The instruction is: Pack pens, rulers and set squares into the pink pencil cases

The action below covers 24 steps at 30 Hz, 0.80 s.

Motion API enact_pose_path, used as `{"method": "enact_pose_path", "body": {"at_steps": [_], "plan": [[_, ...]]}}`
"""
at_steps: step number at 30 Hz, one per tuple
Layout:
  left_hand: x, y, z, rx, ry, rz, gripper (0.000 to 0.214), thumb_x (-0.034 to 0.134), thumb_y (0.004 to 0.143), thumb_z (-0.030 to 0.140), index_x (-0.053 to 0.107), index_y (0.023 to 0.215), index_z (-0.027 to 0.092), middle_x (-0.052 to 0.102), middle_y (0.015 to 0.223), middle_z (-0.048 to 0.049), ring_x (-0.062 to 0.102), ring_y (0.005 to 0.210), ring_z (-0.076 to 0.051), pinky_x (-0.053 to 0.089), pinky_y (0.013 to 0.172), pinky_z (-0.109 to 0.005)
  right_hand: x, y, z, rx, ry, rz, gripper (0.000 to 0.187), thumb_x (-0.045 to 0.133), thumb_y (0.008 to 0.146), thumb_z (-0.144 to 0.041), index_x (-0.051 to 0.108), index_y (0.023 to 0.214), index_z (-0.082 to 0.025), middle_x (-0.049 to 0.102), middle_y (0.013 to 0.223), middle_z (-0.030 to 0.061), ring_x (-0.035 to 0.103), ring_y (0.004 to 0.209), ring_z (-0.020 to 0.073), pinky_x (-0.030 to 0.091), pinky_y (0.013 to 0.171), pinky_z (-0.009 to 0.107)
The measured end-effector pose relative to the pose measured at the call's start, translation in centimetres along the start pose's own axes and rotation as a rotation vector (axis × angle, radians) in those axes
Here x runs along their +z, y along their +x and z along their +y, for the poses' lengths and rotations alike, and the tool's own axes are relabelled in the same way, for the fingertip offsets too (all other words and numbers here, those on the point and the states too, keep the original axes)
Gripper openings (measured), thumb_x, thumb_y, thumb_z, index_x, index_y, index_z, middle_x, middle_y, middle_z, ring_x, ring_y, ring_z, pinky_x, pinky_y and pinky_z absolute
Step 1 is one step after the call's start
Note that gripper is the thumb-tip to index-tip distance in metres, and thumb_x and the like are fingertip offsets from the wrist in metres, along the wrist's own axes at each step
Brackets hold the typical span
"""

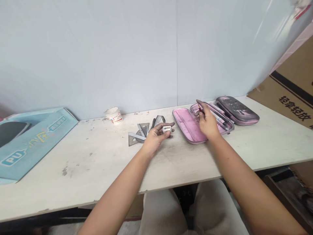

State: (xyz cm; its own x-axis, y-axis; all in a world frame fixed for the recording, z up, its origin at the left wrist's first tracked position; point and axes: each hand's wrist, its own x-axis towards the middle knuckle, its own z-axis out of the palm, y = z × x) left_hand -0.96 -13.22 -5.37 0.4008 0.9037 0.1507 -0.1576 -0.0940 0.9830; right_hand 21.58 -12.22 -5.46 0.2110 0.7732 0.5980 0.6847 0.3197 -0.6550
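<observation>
Pink zip-up pencil case (188, 125) is lying open on the scuffed white table (73, 182), the right hand (207, 120) gripping a slim red pen (200, 108) inside it with closed fingers, the left hand (156, 137) curling around a small white plastic block (167, 129).

I log a small white block (167, 129), type unclear, gripped in the left hand (156, 137). A red-tipped pen (199, 108) is held in the right hand (207, 122), over an open pink case (187, 125) lying flat to the right.
</observation>
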Motion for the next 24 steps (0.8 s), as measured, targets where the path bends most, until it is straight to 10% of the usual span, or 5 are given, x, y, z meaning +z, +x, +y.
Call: {"method": "enact_pose_path", "body": {"at_steps": [13,19,24], "plan": [[-0.6,-1.1,0.9,-0.045,0.098,0.094,0.031,0.068,0.07,0.026,0.062,0.098,0.016,0.063,0.103,-0.008,0.059,0.087,-0.015,0.049,0.076,-0.029,-0.7,-0.7,2.1,0.147,-0.842,-0.11,0.037,0.037,0.084,-0.03,0.062,0.1,-0.007,0.06,0.1,0.0215,0.049,0.1,0.0351,0.037,0.078,0.045],[-8.0,-4.7,3.3,-0.067,0.24,0.286,0.031,0.067,0.068,0.029,0.061,0.095,0.016,0.064,0.086,-0.0042,0.06,0.074,-0.014,0.048,0.072,-0.028,1.7,1.2,-0.7,-0.23,-0.747,-0.211,0.036,0.036,0.085,-0.031,0.063,0.101,-0.012,0.059,0.1,0.0168,0.048,0.098,0.0307,0.037,0.081,0.042],[-14.7,-8.8,5.1,-0.094,0.257,0.472,0.032,0.062,0.072,0.03,0.056,0.101,0.017,0.062,0.101,-0.0077,0.061,0.075,-0.014,0.049,0.073,-0.032,9.8,3.1,-7.9,-0.46,-0.458,-0.408,0.031,0.037,0.086,-0.027,0.063,0.096,-0.014,0.062,0.097,0.0112,0.049,0.097,0.0238,0.035,0.089,0.035]]}}
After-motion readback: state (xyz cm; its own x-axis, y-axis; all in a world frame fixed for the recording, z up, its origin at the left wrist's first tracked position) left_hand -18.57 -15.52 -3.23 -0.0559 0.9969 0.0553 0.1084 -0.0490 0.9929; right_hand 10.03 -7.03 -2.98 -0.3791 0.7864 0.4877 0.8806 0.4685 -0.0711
